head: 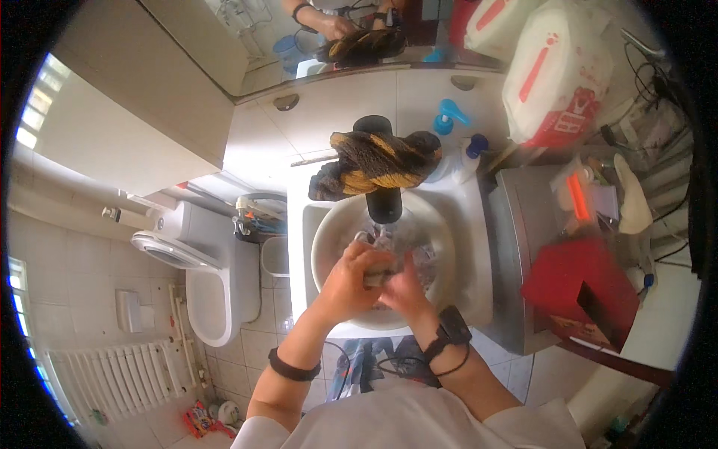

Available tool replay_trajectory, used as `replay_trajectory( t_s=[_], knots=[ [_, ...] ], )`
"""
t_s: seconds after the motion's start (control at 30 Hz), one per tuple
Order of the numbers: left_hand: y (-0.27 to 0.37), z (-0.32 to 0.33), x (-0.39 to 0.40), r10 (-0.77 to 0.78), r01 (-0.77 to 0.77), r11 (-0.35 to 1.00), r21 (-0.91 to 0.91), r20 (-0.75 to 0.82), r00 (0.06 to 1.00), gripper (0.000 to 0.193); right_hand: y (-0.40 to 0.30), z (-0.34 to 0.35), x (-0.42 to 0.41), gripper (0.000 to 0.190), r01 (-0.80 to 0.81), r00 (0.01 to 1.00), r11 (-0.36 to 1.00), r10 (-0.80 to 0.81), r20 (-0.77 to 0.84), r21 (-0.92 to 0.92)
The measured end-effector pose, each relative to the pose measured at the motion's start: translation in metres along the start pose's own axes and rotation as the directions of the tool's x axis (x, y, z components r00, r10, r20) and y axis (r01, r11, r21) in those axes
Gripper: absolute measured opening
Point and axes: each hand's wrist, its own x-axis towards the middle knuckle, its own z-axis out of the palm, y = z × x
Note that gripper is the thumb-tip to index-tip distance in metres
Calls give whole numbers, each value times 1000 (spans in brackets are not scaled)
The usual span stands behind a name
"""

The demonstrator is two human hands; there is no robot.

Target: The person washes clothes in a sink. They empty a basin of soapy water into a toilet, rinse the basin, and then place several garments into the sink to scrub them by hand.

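Observation:
Water runs from a black faucet (385, 206) into a round basin (449, 264) that stands in the white sink (478, 236). Over the basin, my left hand (350, 280) is closed around a wet, light-coloured cloth (379, 270). My right hand (409, 286) is against the right side of the cloth, its fingers partly raised; whether it grips is unclear. More wet fabric lies under the water, blurred by splashes. A twisted dark brown and yellow towel (387, 160) is draped over the faucet's body.
Behind the sink stand a blue pump bottle (443, 124) and a white bottle with a dark blue cap (470, 160). A toilet (219, 286) is at left. On the right are a grey cabinet (513, 224), a red box (583, 286) and a large tissue pack (555, 78). A mirror is above.

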Motion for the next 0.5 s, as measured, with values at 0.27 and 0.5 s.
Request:
replay_trajectory(
  t_s=[0.27, 0.5],
  knots=[
    [-2, -43, -28, 91, -62, 978, -200, 142, 986, 48, 19, -15, 21, 58, -76, 994, 902, 104, -43, 425],
    [-115, 14, -45, -559, 78, 300, -951, -109, 822, 50, 24, 28, 16, 34, 34, 982, 840, 71, -172, 541]
  ],
)
